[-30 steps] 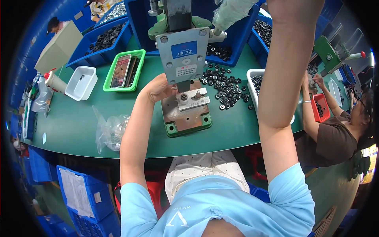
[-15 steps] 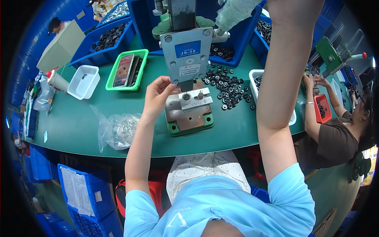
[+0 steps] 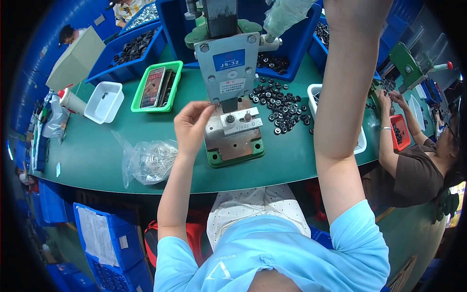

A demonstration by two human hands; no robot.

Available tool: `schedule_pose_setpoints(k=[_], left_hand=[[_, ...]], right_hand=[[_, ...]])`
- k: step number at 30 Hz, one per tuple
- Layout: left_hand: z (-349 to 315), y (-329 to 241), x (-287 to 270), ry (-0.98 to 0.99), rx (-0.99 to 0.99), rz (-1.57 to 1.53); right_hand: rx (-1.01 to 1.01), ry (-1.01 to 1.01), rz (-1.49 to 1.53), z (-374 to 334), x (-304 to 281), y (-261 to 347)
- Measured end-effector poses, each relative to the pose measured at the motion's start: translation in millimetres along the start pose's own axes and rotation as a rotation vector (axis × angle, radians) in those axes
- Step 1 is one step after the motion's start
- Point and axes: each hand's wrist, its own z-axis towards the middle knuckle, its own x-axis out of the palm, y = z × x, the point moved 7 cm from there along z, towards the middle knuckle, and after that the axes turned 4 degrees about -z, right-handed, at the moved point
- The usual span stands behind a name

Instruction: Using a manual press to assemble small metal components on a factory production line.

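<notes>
My left hand (image 3: 190, 127) is just left of the hand press (image 3: 228, 63), with thumb and forefinger pinched together. A tiny thin thing may be at the fingertips, too small to make out. Under the press ram, a small round black part (image 3: 230, 118) sits in the light metal fixture block (image 3: 242, 124). My right arm (image 3: 346, 97) reaches up past the press's right side; only the base of my right hand (image 3: 357, 12) shows at the top edge, its fingers out of the picture.
Many round black parts (image 3: 279, 104) lie loose right of the press. Left are a clear bag of thin metal pieces (image 3: 154, 163), a green basket (image 3: 178, 73) holding a phone, and a white tray (image 3: 99, 117). Blue bins (image 3: 92, 73) stand behind. A co-worker (image 3: 413, 170) sits at right.
My left hand has drawn slightly left, away from the press ram, still pinched. My right arm stays raised, shifted slightly left.
</notes>
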Motion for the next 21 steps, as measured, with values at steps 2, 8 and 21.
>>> schedule_pose_setpoints(k=[2, 8, 21], left_hand=[[-2, -13, 12, 0.001, 0.121, 0.178], [-1, -34, 21, 0.001, 0.349, 0.562], [3, -44, 7, 0.002, 0.386, 0.446]], right_hand=[[-0.838, 0.376, -0.954, -8, 32, 26], [-0.821, 0.294, -0.934, -6, 17, 31], [-0.087, 0.022, -0.033, 2, 3, 1]])
